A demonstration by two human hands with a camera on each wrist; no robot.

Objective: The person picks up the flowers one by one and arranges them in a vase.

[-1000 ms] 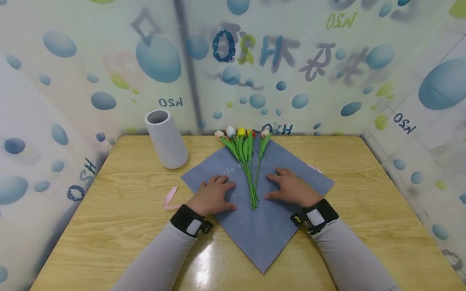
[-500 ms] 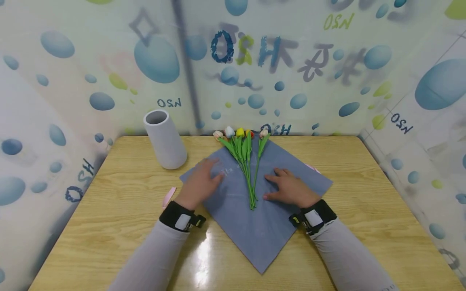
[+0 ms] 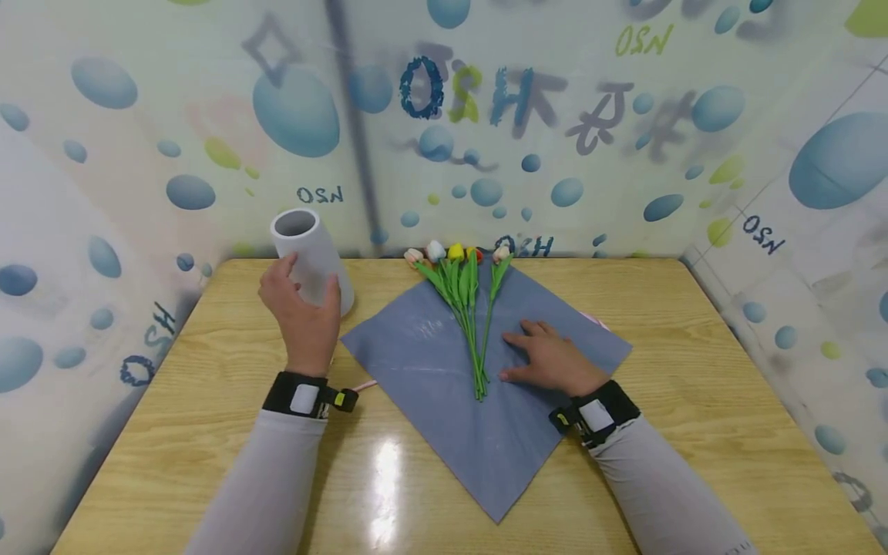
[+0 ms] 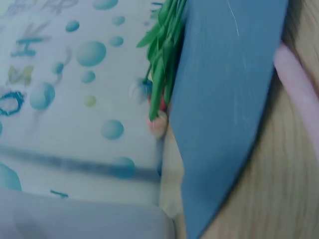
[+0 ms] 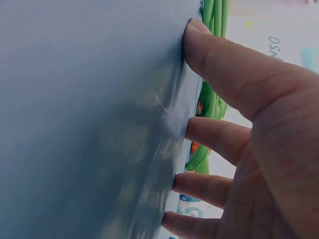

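In the head view my left hand [image 3: 303, 324] is at the white vase [image 3: 315, 266], thumb and fingers spread in front of its near side. Whether they touch it, I cannot tell. The left wrist view shows part of the vase [image 4: 89, 219] at the bottom, without the hand. My right hand [image 3: 555, 360] rests its spread fingertips on the grey-blue wrapping sheet [image 3: 486, 455], right of the stems. Several artificial tulips [image 3: 461, 285] with green stems lie on the sheet, one slightly apart. The right wrist view shows the right fingertips [image 5: 192, 127] touching the sheet.
A pink ribbon [image 4: 296, 82] pokes out from under the sheet's left edge, and another bit of ribbon [image 3: 593, 320] shows at its right edge. Behind the wooden table [image 3: 694, 432] stands a patterned wall [image 3: 444, 208], close to the vase and flower heads.
My left hand has left the sheet beside the stems and moved left and away from me to the vase. The right hand, tulips and sheet stay in place.
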